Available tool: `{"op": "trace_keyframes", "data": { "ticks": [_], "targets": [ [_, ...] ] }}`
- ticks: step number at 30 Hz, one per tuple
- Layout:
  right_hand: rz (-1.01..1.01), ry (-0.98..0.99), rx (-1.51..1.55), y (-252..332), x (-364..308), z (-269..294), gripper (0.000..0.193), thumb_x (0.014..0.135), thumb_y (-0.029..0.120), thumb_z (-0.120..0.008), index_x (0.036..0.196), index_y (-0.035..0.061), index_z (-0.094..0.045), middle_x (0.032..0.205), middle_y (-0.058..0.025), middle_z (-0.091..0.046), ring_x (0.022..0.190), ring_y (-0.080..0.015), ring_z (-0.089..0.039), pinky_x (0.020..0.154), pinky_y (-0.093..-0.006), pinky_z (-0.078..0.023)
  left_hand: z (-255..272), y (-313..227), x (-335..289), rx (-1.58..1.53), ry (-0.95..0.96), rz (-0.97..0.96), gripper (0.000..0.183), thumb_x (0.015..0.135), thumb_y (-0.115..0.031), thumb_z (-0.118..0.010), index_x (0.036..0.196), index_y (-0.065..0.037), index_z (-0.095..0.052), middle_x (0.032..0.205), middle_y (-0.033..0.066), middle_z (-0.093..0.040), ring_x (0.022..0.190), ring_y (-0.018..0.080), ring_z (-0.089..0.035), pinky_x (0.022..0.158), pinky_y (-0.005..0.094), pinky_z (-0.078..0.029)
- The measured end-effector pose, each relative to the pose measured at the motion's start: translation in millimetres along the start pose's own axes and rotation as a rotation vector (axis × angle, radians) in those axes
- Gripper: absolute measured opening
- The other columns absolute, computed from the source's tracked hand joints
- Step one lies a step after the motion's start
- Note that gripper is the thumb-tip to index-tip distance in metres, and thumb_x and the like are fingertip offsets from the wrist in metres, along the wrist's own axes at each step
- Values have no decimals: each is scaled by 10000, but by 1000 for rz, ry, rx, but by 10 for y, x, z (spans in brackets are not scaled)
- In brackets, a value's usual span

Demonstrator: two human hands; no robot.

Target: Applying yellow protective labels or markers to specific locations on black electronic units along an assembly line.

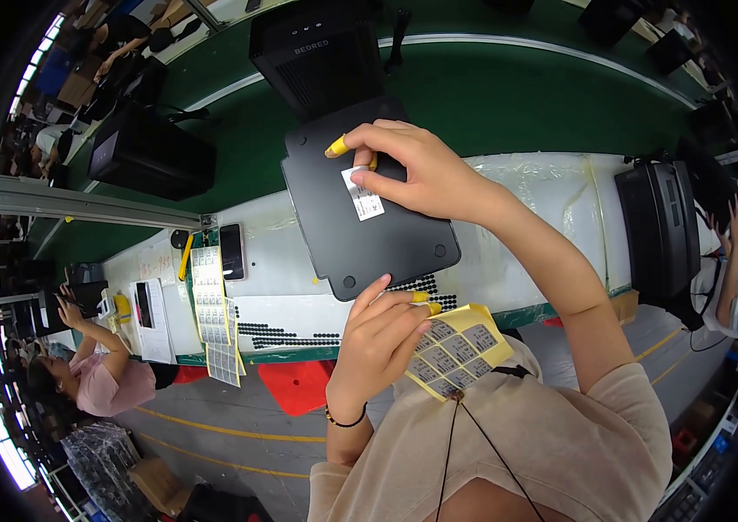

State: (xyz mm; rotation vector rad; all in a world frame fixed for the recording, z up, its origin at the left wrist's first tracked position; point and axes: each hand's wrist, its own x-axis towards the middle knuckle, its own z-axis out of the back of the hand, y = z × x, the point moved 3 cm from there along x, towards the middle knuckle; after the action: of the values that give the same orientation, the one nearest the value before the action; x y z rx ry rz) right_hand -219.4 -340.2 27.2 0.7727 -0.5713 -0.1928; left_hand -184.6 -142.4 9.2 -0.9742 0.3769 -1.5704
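A black flat-sided device [360, 252] lies on the white bench with round feet showing at its corners. My right hand [421, 170] reaches over it, with yellow finger covers on. Between its thumb and fingers is a small white printed label [363, 197], which rests against or just above the black face; I cannot tell how much of it touches. My left hand [382, 344], also with yellow finger covers, is closed on the edge of a yellow-backed label sheet [463, 350] with several grey printed labels. One left fingertip is at the device's near edge.
A green conveyor [508, 104] carries a black device [325, 70] and another at left [151, 152]. Left on the bench [264, 217] lie a phone [232, 252], label sheets [210, 291] and rows of black dots [286, 337]. A black case [660, 209] stands right. Other people work nearby.
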Motion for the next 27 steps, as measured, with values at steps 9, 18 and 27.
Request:
{"op": "trace_keyframes", "data": {
  "ticks": [9, 18, 27],
  "targets": [
    [196, -110, -490, -9, 52, -17, 363, 828, 220, -672, 1166, 110, -599, 1195, -67, -574, 1096, -275, -524, 963, -397, -400, -2, -48, 56, 6, 1, 8, 67, 783, -51, -684, 834, -23, -650, 826, 63, -671, 869, 218, -634, 1010, 454, -395],
    [-192, -577, 245, -435, -241, 64, 393, 928, 154, -591, 1285, 39, -475, 1157, -105, -551, 1107, -198, -537, 958, -314, -421, 405, 564, -819, -571, -359, 458, 161, 864, -99, -594, 794, 46, -596, 734, 84, -623, 774, 144, -603, 790, 324, -485],
    [-19, -341, 474, -384, -1322, -434, 807, 873, 440, -645, 1408, -16, -248, 1391, -175, -378, 1238, -288, -457, 1057, -432, -323, -65, 2163, -2039, -845, -1226, 864, 426, 975, -303, -464, 1290, -17, -479, 1211, 107, -561, 1070, 200, -568, 895, 344, -464]
  ]
}}
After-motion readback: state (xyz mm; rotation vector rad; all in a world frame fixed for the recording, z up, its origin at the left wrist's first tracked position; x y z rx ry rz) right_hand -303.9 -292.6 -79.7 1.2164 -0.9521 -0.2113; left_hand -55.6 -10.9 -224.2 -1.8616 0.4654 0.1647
